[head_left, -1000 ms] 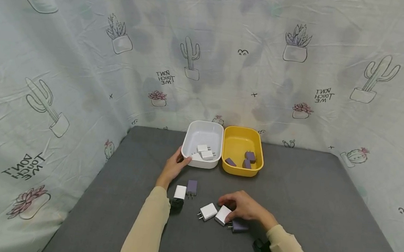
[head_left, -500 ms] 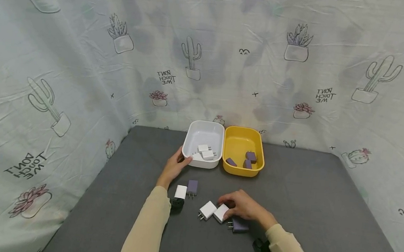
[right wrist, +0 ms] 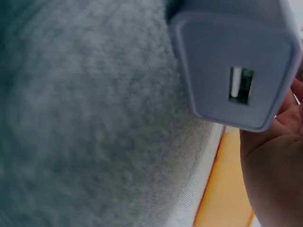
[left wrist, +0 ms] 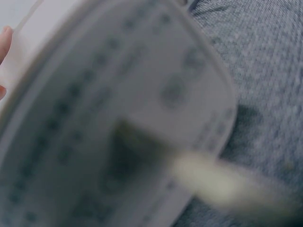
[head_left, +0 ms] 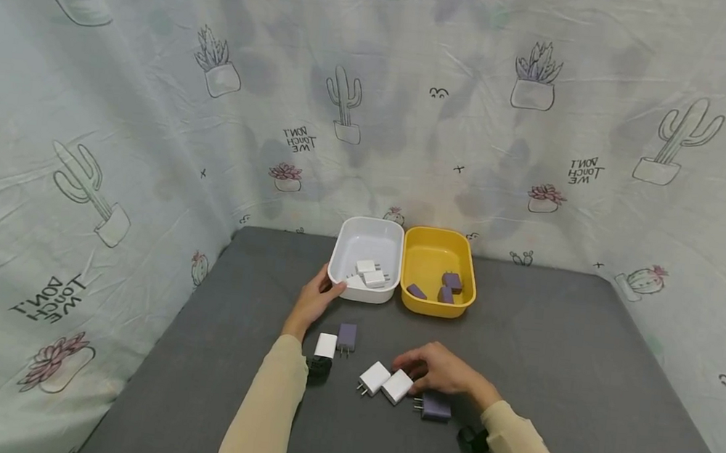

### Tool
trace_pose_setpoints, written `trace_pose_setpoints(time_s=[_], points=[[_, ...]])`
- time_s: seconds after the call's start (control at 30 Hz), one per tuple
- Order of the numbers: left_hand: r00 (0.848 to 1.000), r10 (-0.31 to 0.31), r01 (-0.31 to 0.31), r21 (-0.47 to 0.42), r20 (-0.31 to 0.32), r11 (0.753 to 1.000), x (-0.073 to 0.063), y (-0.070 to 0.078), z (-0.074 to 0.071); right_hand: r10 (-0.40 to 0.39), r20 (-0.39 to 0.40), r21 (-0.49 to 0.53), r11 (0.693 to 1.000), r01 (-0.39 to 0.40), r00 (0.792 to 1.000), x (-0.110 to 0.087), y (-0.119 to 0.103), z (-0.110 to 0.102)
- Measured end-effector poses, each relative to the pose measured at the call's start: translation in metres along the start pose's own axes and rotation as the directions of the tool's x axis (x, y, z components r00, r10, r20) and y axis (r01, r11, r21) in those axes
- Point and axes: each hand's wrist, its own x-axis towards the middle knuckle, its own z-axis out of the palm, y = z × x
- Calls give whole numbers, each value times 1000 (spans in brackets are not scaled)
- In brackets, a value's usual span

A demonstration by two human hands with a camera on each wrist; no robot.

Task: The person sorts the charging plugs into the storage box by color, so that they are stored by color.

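Observation:
My left hand [head_left: 312, 300] holds the near left corner of a white bin [head_left: 363, 296], its thumb at the rim. Several white chargers [head_left: 374, 279] lie in that bin. My right hand [head_left: 444, 371] is low over the table with bent fingers, thumb tip right at the edge of a white charger [head_left: 397, 386]; that charger's top shows uncovered. Beside it lies another white charger [head_left: 374, 378]. A purple charger [head_left: 435, 407] rests just below the right hand, its USB port end [right wrist: 236, 75] filling much of the right wrist view.
A yellow bin [head_left: 435, 309] with several purple chargers [head_left: 452, 282] adjoins the white bin. By the left forearm lie a white charger [head_left: 326, 345] and a purple charger [head_left: 346, 336] on the grey table [head_left: 553, 361]. A printed curtain [head_left: 410, 151] hangs behind.
The white charger by my right thumb has shifted slightly left and turned a little, and the thumb no longer overlaps it. The purple charger has slid slightly right. The left hand stays at the bin.

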Motion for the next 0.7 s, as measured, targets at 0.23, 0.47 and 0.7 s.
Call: trace_pose_setpoints(time_s=[0.23,0.47,0.7], points=[[1000,17,-17,-14,4,1000,1,-1,1,-1,-24,74,997,2,1000,-3,3,-2],[1000,12,-12,-3,3,1000,-1,-1,0,-7,-98,171,985,24,995,0,2,-7],[1000,12,-12,4,-8,1000,1,-2,2,-9,-251,146,988,47,968,10,0,-13]])
